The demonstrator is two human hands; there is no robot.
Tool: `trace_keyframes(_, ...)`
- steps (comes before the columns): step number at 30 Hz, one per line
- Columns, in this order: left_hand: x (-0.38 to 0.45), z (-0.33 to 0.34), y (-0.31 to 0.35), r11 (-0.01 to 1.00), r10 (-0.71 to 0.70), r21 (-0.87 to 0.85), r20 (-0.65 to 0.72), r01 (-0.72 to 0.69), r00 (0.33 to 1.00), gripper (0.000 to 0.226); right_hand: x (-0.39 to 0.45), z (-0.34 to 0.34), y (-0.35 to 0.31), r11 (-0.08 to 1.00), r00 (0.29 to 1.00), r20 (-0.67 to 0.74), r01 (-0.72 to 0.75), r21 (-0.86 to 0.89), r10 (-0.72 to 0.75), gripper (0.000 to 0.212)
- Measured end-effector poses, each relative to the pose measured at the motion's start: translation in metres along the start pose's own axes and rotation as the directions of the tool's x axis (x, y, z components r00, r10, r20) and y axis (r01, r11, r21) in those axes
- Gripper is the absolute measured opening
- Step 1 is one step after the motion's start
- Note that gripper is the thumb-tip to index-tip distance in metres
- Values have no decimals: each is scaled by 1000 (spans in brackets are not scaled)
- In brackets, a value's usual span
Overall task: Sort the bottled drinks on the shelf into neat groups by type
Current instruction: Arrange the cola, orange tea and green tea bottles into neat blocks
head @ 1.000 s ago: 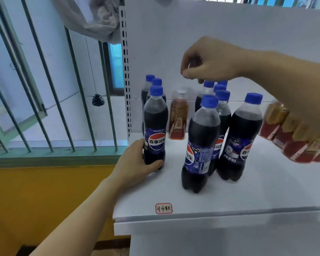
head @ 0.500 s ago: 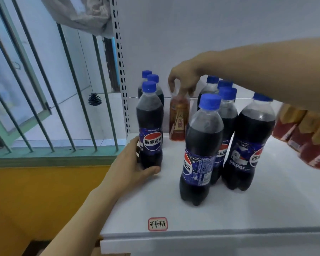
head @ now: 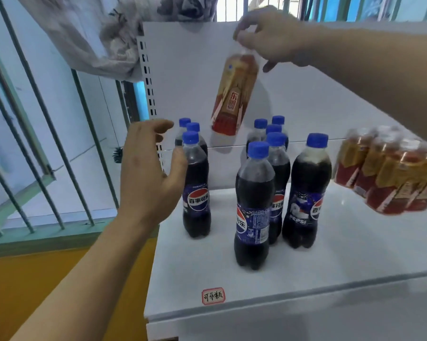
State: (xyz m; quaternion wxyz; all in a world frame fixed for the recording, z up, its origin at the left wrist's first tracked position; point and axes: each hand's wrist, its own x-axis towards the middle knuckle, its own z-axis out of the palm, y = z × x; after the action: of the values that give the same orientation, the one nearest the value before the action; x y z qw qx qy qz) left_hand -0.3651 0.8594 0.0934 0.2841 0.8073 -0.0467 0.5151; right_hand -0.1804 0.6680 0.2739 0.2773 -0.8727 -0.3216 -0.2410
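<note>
The red-and-gold bottle [head: 234, 94] hangs in the air above the shelf [head: 343, 254], tilted, base toward the left, clear of every cap below it. The right hand [head: 269, 38] pinches it at the cap end only; this grip is clenched on the neck, with the body of the bottle unsupported. The left hand [head: 148, 173] is released, fingers spread and relaxed, just beside the front-left cola bottle [head: 196, 190], holding nothing.

Cola bottles stand in two clusters: a left column of three and a right cluster [head: 274, 183] of six. A pack of red-and-gold bottles [head: 389, 173] sits at the right of the shelf, well apart from the left column.

Probable faults:
- A neck-only pinch permits swing; the bottle may slip.
- A low path rightward may strike the blue caps and topple the right cluster.
- The left hand may nudge the adjacent cola bottle.
</note>
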Motion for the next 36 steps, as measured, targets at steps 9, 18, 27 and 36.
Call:
trace_keyframes(9,34,20,99,968,210,-139,3,-208,978,36,-72,-96,4,979,896,-399,-204,18,194,39)
trace_keyframes(18,-21,137,235,960,155,-276,357,-55,921,65,-152,-153,94,947,898,-370,-130,293,238,31)
trace_keyframes(27,-76,305,309,683,-86,-494,676,538,731,59,-221,-196,228,906,953,-182,-153,395,241,23)
trace_keyframes(36,-111,411,333,680,-133,-501,635,536,761,58,-273,-217,346,938,972,148,-217,270,182,69)
